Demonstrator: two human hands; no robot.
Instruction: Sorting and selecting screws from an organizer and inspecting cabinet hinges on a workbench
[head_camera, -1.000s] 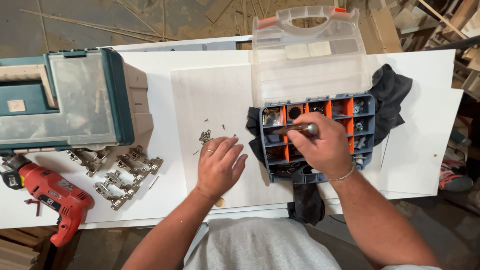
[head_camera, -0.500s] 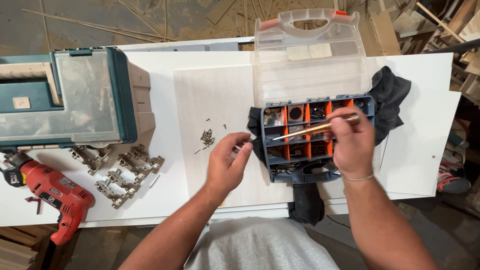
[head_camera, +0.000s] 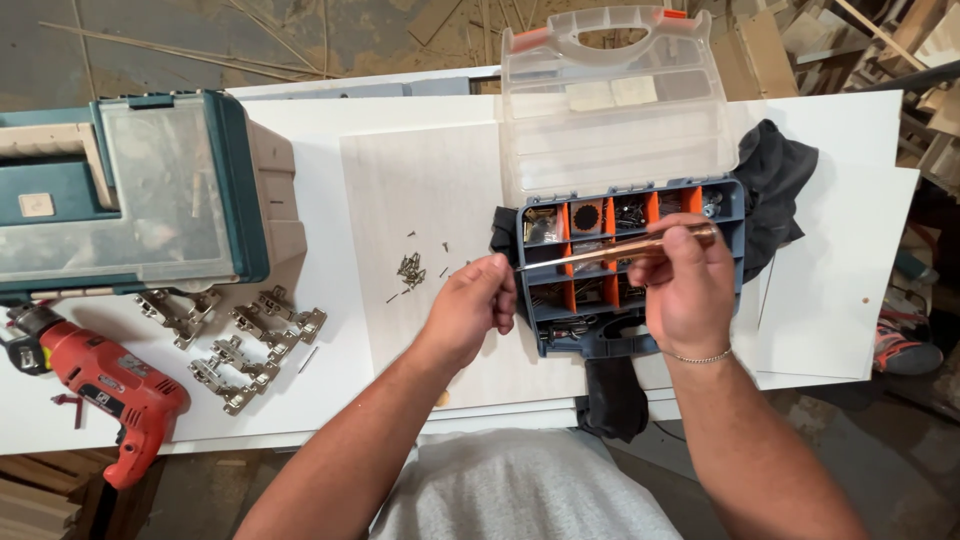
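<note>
A screwdriver (head_camera: 620, 248) with a translucent amber handle lies across the open organiser case (head_camera: 735, 215), gripped in the right hand (head_camera: 688, 295); its fingers (head_camera: 665, 262) are curled closed around the handle, and the metal shaft runs out past them leftward to a tip that meets the fingertips (head_camera: 497, 268) of the left hand (head_camera: 468, 308). Those left fingertips are pinched narrow at the shaft's tip, possibly around a small screw, though it is too small to tell. Under the right fingers sit the case's blue and orange compartments, filled with small hardware; beyond them, farther from the person, the clear lid (head_camera: 615, 100) stands open. A dark cloth (head_camera: 775, 190) lies beneath the case and shows out beyond the right hand's knuckles. Just past the left fingertips, a scatter of small screws (head_camera: 410, 268) lies on a pale board (head_camera: 430, 170) that rests on the white table (head_camera: 840, 280). Further out on the left hand's side lie several metal cabinet hinges (head_camera: 240, 345), a teal toolbox (head_camera: 130, 190) with a clear lid, and a red power drill (head_camera: 110, 390) near the table's edge
</note>
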